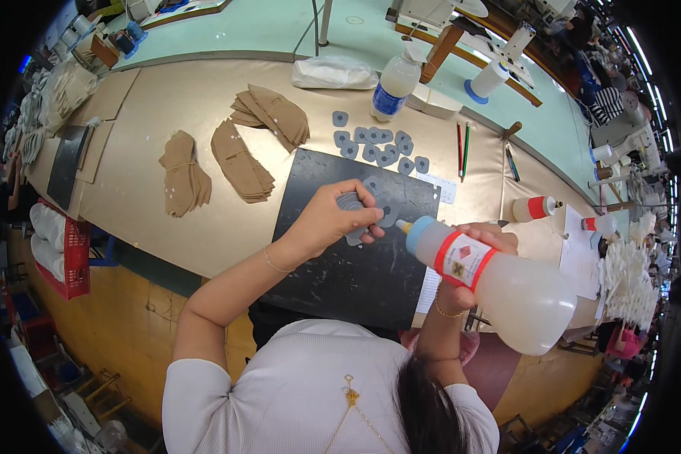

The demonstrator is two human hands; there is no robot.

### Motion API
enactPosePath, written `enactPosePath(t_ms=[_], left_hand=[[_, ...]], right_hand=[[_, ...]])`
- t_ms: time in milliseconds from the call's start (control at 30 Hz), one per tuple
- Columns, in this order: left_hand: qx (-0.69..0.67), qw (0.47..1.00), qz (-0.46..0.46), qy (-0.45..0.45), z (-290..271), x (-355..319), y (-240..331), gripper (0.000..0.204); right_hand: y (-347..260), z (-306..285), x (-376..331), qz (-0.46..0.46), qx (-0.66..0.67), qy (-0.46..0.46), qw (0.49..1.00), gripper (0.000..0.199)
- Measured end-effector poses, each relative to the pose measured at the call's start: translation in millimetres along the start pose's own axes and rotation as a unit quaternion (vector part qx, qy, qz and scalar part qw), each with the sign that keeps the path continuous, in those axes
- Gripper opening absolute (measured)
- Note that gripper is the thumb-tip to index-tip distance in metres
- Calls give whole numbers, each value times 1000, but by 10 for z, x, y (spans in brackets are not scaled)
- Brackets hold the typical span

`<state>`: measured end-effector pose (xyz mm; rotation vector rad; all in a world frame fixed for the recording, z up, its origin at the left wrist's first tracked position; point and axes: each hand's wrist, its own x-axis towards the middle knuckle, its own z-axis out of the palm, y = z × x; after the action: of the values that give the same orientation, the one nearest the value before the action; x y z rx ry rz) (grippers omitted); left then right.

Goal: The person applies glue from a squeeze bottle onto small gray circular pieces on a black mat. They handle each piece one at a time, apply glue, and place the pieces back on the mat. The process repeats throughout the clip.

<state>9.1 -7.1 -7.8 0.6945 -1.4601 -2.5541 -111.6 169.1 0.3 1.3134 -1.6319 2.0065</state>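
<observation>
Several small grey rounded pieces [350,203] are stacked in my left hand [329,216], its fingers closed around them. One grey piece [388,216] with a dark centre spot sticks out past my fingertips. My right hand [473,261] grips a squeeze bottle [526,299] of cloudy liquid, with a red-edged label and a light blue collar. The bottle is tilted, its nozzle [403,225] pointing left, close beside that piece; I cannot tell whether they touch. Below both hands lies a black board [333,280]. Beyond it, more grey pieces [378,144] lie spread on the table.
Stacks of brown cut pieces [242,163] lie to the left. At the back stand a clear bottle with a blue label [396,83] and a white thread cone [488,81]. Pencils [462,151] and a smaller red-labelled bottle [536,209] are on the right. A red basket [77,257] is far left.
</observation>
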Motion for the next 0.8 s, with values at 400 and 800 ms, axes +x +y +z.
enactPosePath(t_ms=[400, 800], left_hand=[[39, 999, 13, 8, -5, 94, 9, 18], [147, 976, 82, 138, -846, 1231, -78, 15]], right_hand=[[-7, 147, -47, 53, -26, -23, 998, 77], [106, 80, -85, 86, 60, 68, 992, 83]])
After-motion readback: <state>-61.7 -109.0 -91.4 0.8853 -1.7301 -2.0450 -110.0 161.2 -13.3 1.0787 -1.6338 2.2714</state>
